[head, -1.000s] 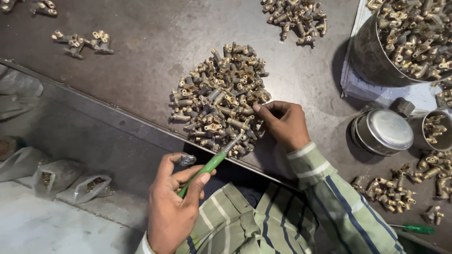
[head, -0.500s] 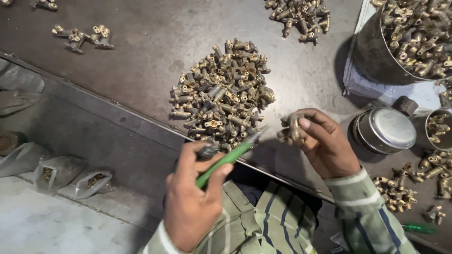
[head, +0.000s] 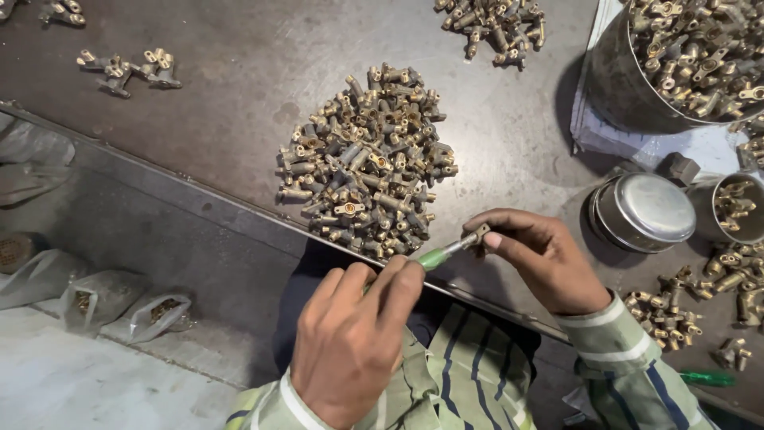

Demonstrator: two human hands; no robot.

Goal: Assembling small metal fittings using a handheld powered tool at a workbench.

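My left hand (head: 350,334) grips a green-handled screwdriver (head: 434,258) near the table's front edge. Its metal tip points up and right into a small brass fitting (head: 477,236), which my right hand (head: 541,259) pinches between thumb and fingers. Just beyond both hands lies a big heap of brass fittings (head: 366,163) on the dark metal table (head: 239,103). Most of the screwdriver's handle is hidden inside my left fist.
A large steel bowl of fittings (head: 684,64) stands at the back right on white cloth. A round steel lid (head: 643,211) and a small tin (head: 732,207) sit right of my hands. Smaller groups of fittings (head: 127,68) lie around. Plastic bags (head: 119,306) lie below left.
My right hand took a fitting from the heap and drew it toward me. My left hand brought the screwdriver up until its tip met the fitting.
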